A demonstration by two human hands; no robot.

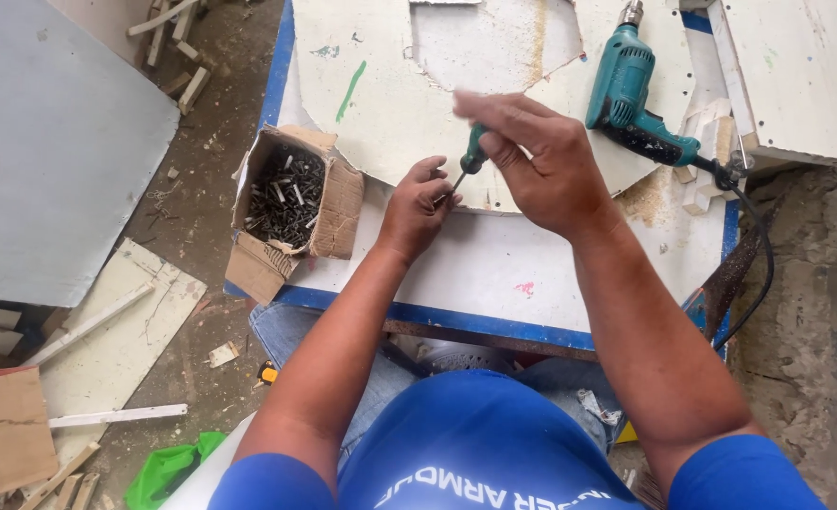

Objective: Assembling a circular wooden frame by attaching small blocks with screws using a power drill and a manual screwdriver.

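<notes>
White worktop [494, 264], green-handled screwdriver [469, 162] tilted, tip down-left, right hand [541, 161] gripping handle, left hand [417, 203] pinching tip.

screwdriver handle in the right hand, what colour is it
Green; the screwdriver handle shows between the right hand's fingers in the head view.

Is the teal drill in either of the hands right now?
No, the teal drill lies on the white board, while the right hand grips a green-handled screwdriver.
</notes>
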